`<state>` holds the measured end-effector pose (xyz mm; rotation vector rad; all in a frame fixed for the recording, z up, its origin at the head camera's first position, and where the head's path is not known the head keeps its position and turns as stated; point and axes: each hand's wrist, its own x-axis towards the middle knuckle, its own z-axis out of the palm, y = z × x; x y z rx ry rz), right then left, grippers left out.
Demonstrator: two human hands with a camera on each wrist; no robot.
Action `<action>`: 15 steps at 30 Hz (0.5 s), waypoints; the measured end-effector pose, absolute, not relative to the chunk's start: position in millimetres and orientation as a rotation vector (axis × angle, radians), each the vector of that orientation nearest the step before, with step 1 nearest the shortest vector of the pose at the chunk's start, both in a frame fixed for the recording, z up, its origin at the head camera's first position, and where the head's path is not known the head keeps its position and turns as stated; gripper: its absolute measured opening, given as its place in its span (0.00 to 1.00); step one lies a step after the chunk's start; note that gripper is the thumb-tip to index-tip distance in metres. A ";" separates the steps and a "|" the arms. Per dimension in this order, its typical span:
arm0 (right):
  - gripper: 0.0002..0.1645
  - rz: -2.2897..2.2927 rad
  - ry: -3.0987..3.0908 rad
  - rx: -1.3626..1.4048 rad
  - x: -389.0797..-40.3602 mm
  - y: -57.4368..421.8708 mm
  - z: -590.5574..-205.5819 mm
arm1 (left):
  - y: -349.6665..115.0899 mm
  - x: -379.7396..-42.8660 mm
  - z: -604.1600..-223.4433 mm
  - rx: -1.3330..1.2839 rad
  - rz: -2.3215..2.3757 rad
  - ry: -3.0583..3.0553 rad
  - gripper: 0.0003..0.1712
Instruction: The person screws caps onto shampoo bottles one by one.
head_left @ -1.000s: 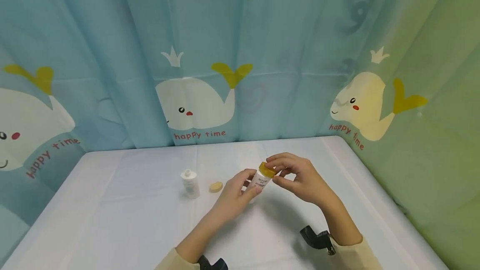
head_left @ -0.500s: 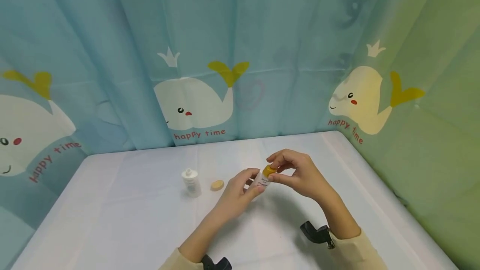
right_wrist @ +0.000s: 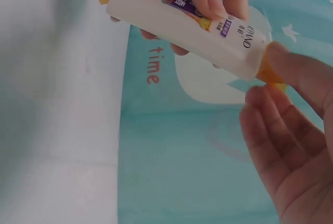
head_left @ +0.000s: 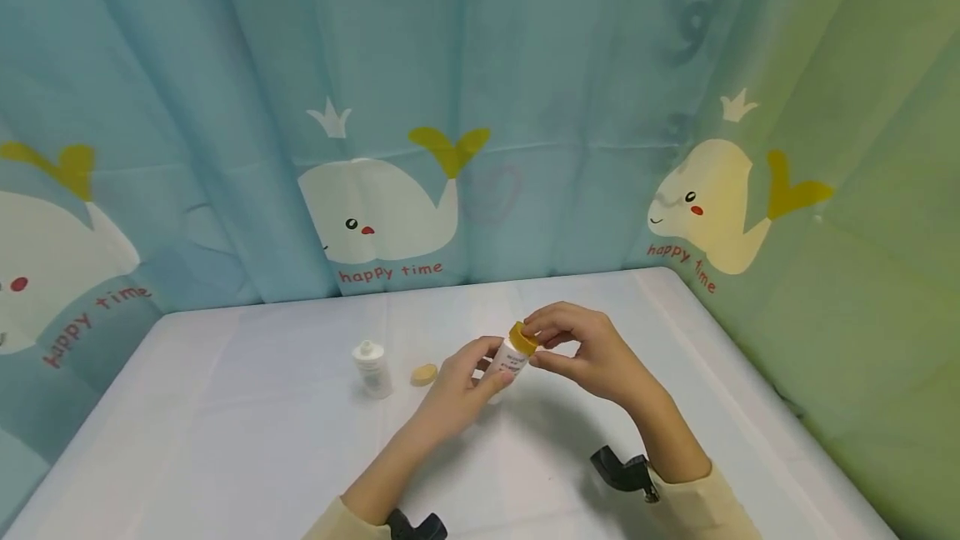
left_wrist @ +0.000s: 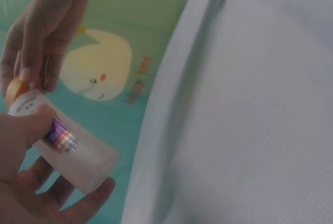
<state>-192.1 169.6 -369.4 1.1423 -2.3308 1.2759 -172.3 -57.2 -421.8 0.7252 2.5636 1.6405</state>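
My left hand [head_left: 453, 390] grips a small white plastic bottle [head_left: 506, 363], tilted above the table, with its thumb across the purple and orange label. A yellow screw cap [head_left: 522, 338] sits on the bottle's upper end. My right hand [head_left: 592, 352] has its thumb and fingers at that cap; in the right wrist view the thumb [right_wrist: 302, 73] lies on the cap's side and the fingertips are just beneath. To the left, a second white bottle [head_left: 373, 369] stands upright, its narrow neck bare. Between this bottle and my left hand lies a loose yellow cap [head_left: 423, 374].
Under everything is a white-covered table [head_left: 247, 407]. A blue curtain [head_left: 555, 107] with white whales hangs behind its far edge, and a green one [head_left: 862, 290] runs along the right side. Black mounts [head_left: 624, 473] sit at both wrists.
My right fingers have closed in on the cap and then shifted round it, the thumb a little apart again. The bottle stays in my left hand. The view has shifted slightly.
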 end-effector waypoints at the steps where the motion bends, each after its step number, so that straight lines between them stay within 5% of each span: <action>1: 0.19 1.266 -2.332 1.137 -192.2 168.3 -369.8 | -58.0 -172.1 -422.3 0.727 1.643 2.563 0.23; 15: 0.14 1.304 -2.356 1.123 -191.3 161.8 -370.3 | -59.1 -174.5 -426.0 0.827 1.651 2.571 0.22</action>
